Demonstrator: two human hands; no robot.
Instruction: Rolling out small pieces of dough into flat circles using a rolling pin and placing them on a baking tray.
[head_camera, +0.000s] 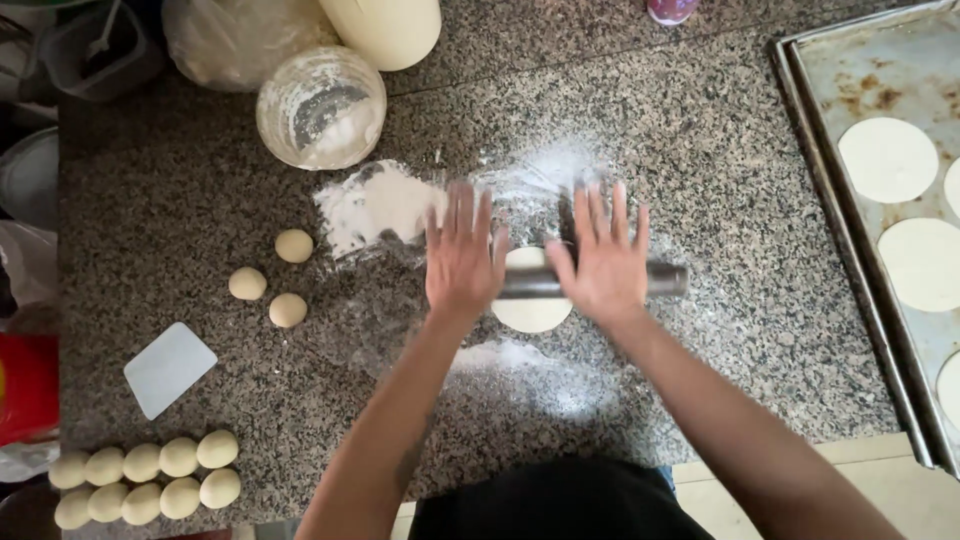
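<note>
Speckled granite counter (720, 200), flour-dusted at centre; metal rolling pin (600, 281) lies across it, long axis left-right, square to forearms; dough disc (531, 312) flat under pin's middle, showing between hands. Left hand (461, 255) flat, fingers spread, palm pressing pin's left part; right hand (600, 258) likewise flat and wide on right part, pin's end sticking out past it; both equally near disc. Flour pile (375, 205) just beyond left hand; three dough balls (270, 280) well left; baking tray (800, 120) with rolled rounds far right.
</note>
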